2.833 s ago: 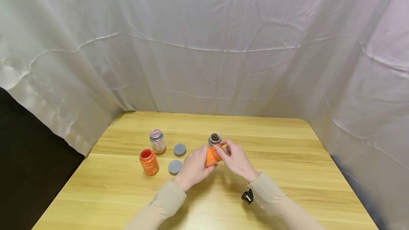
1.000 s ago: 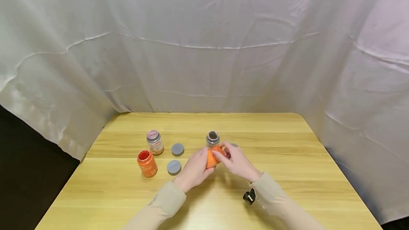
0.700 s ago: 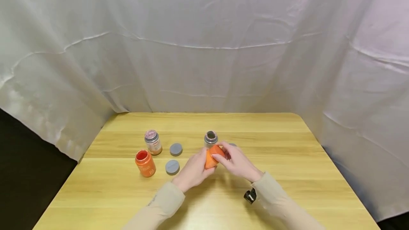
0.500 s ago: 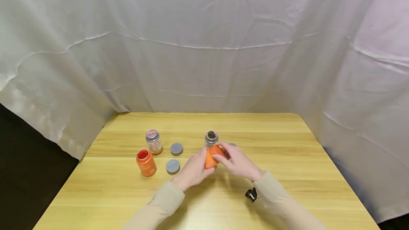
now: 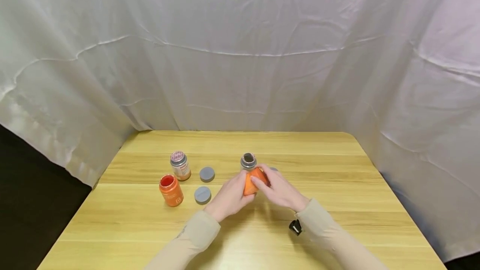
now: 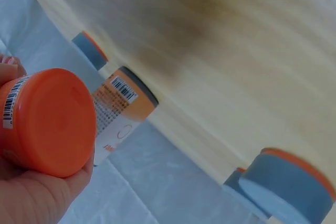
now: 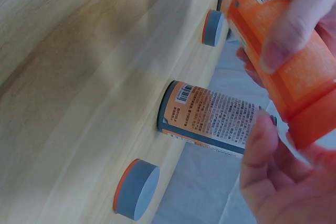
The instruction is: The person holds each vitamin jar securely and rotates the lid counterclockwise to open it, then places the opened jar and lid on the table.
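Observation:
My left hand (image 5: 231, 194) is wrapped round an orange plastic pill bottle (image 5: 250, 183), held tilted above the table. In the left wrist view the bottle's round base (image 6: 58, 124) faces the camera. The thumb and fingers of my right hand (image 5: 279, 188) grip the bottle's top end, a redder orange (image 7: 312, 121) in the right wrist view. Just behind the hands stands a grey pill bottle (image 5: 248, 162) with its mouth uncovered. A grey cap (image 5: 274, 169) lies partly hidden behind my right hand.
To the left stand an uncapped orange bottle (image 5: 171, 191) and a grey-necked bottle (image 5: 180, 166) with a patterned seal over its mouth. Two grey caps, a nearer one (image 5: 203, 195) and a farther one (image 5: 207, 174), lie between them and my left hand. Behind the wooden table (image 5: 337, 228) hangs a pale curtain (image 5: 240, 91).
Both hands stay on the orange bottle, its tilt changing slightly. My right fingers have shifted round its top end. The head view has swung a little, and the table things keep their places.

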Demonstrator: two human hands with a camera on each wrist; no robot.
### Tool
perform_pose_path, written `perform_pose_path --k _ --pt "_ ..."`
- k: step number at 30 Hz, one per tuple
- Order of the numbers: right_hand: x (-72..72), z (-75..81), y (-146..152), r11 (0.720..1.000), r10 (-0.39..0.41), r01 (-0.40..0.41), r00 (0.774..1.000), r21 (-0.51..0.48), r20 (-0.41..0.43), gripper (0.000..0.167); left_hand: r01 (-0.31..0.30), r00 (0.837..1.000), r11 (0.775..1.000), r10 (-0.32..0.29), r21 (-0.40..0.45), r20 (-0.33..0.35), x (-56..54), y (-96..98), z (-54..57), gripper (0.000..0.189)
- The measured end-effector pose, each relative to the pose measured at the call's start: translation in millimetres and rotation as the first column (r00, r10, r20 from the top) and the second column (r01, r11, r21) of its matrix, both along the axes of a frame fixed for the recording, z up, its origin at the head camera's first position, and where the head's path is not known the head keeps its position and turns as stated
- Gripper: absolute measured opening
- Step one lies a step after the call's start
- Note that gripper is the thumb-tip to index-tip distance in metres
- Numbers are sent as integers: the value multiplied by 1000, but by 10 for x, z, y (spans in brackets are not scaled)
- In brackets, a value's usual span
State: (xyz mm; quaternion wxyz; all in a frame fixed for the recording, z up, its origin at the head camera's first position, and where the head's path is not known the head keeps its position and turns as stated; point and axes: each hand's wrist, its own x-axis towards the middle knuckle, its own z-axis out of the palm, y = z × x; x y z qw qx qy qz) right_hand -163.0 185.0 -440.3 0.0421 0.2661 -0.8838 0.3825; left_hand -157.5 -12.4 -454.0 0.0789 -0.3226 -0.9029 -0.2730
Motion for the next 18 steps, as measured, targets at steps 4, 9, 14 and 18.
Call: perform_pose_path --k 4,9,14,18 --pt "-6 23 -23 994 -107 109 992 -17 71 32 -20 999 999 20 -26 -30 -6 5 28 51" --pt "-28 70 -46 979 -198 202 971 -22 133 35 -40 999 998 38 -55 -38 -9 2 39 55" --pt "-46 96 -74 974 -223 227 962 -9 159 38 -50 997 995 44 -88 -67 -15 -3 29 56" --pt "-66 120 -102 970 -240 243 954 8 181 40 -54 994 992 43 -111 -97 -31 -10 18 61"
